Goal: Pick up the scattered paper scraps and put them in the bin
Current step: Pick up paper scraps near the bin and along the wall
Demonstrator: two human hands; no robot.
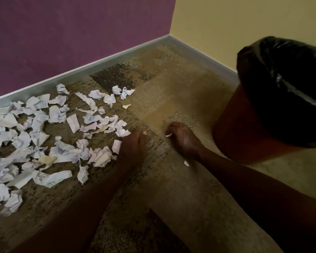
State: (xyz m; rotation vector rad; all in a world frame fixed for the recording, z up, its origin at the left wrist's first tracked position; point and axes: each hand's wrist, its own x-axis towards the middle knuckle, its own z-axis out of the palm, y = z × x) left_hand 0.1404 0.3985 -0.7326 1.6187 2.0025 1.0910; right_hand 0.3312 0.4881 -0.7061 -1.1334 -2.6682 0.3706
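Note:
Several crumpled white paper scraps (62,152) lie scattered over the patterned carpet on the left. My left hand (133,147) is down at the right edge of the pile, fingers curled under, with a flat scrap (116,146) sticking out from its left side. My right hand (182,137) rests on the carpet to the right, curled round a small scrap whose white tip (167,135) pokes out of the fist. One tiny scrap (186,163) lies by my right wrist. The brown bin (232,128) with a black liner (285,92) stands just right of my right hand.
A purple wall with a grey skirting board (98,61) runs behind the scraps and meets a yellow wall (226,24) at the corner. Bare carpet (162,84) lies between the pile, the corner and the bin.

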